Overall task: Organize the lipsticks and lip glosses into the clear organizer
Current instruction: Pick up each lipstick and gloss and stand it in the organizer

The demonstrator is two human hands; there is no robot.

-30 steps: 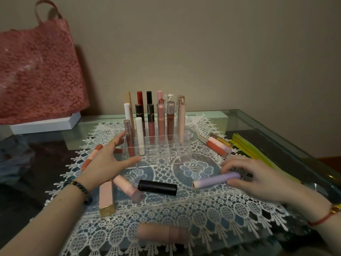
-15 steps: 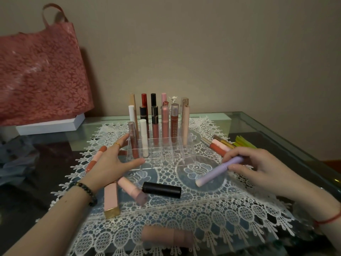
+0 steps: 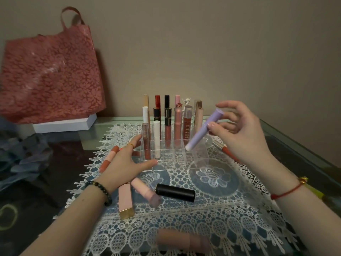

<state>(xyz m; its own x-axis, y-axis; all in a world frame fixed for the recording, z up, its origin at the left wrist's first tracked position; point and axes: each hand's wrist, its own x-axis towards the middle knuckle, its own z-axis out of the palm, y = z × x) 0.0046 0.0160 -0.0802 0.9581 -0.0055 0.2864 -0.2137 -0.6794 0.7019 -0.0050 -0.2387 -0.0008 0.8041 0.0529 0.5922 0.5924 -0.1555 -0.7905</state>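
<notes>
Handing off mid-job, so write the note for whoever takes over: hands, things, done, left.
Left hand: open, touching the organizer at its front-left corner.
Right hand: pinches the purple tube, tilted, lower end over the organizer's right side; not yet slotted.
Done: tubes stand upright in the back rows, two more in front at left.
Left: purple tube, then from the mat the black tube, gold-ended tube, pink tube, blurred pink one at the near edge, orange tube by the left hand, red tube behind the right hand.

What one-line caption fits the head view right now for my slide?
Right hand holds a tilted lilac tube above the clear organizer while the left hand rests against its front left corner.
</notes>
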